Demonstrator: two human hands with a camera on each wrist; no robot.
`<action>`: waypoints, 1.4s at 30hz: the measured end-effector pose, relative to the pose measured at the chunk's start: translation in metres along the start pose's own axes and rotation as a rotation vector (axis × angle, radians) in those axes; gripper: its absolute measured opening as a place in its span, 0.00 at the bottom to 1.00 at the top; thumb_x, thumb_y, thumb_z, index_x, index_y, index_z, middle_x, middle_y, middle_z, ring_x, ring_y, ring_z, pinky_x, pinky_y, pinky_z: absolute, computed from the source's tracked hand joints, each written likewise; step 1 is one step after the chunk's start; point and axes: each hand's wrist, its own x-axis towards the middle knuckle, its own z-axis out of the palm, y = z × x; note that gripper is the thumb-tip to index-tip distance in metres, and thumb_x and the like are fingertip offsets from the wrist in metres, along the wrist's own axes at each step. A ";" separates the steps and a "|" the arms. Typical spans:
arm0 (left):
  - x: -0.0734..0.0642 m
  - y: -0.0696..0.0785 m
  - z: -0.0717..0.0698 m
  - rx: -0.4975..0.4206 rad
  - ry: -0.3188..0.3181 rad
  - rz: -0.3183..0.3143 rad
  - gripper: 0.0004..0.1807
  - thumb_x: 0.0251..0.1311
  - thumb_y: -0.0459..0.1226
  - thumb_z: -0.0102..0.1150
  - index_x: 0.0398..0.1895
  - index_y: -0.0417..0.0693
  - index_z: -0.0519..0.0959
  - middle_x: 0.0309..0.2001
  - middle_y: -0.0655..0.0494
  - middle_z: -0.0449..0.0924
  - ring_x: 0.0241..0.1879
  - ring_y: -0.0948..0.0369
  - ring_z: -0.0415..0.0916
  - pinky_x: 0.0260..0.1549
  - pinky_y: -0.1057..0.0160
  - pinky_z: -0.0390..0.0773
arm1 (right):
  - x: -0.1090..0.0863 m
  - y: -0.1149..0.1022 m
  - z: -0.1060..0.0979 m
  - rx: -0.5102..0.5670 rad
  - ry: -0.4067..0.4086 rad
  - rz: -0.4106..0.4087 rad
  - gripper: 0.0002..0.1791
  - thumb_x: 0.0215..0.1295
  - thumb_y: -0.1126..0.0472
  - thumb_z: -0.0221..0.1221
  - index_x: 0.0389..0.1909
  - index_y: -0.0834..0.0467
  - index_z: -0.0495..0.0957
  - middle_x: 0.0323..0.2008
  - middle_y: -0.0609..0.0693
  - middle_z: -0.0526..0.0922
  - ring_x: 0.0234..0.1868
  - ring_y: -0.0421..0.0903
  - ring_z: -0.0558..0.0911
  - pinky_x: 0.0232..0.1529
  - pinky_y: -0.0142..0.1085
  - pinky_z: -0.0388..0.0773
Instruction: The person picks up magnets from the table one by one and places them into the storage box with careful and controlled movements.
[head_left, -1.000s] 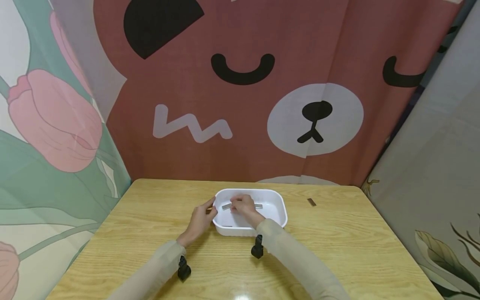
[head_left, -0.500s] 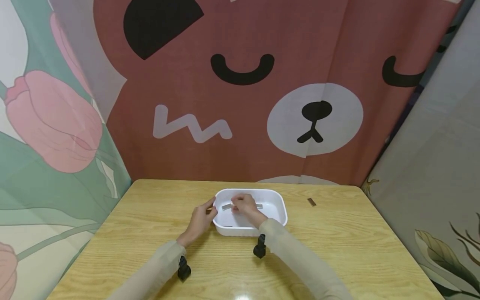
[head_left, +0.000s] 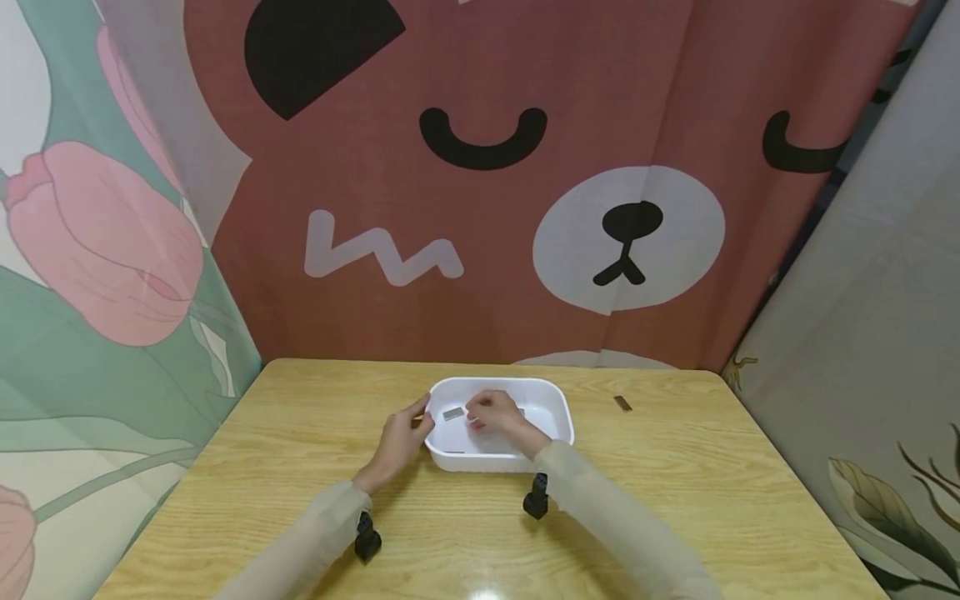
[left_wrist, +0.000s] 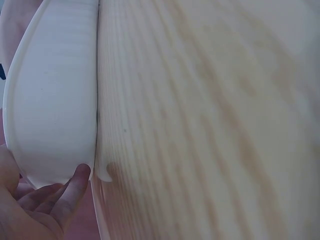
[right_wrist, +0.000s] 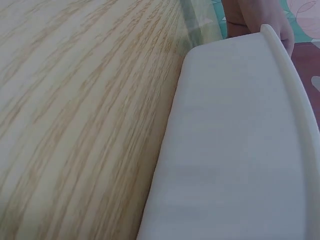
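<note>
A white plastic tray (head_left: 552, 414) with rounded corners lies on the table. My left hand (head_left: 397, 446) grips its left end, with the thumb at the rim and fingers against the outer wall; the left wrist view shows these fingers (left_wrist: 75, 195) low on the wall. My right hand (head_left: 498, 417) reaches over the front rim into the tray, fingers bent down and fingertips close together; I cannot tell what is between them. Left of those fingertips lies a small flat grey strip (head_left: 453, 413) on the tray floor. Another grey strip (head_left: 522, 411) is mostly hidden behind my right hand.
A small dark brown flat strip (head_left: 623, 403) lies on the wooden table (head_left: 660, 483) right of the tray. A thin dark piece (head_left: 454, 452) shows just inside the tray's front wall. A bear-print curtain (head_left: 375, 325) hangs behind the table, with patterned cloth at both sides.
My right hand has shifted slightly right inside the tray, uncovering more of the left grey strip and covering most of the right one. My left hand has stayed at the rim.
</note>
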 end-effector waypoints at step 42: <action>-0.001 0.001 0.000 -0.023 -0.018 -0.014 0.25 0.69 0.29 0.51 0.68 0.30 0.67 0.64 0.36 0.70 0.51 0.45 0.80 0.44 0.64 0.83 | -0.031 0.002 -0.067 -0.495 -0.017 -0.398 0.06 0.66 0.62 0.63 0.37 0.60 0.86 0.32 0.46 0.85 0.36 0.45 0.82 0.39 0.35 0.82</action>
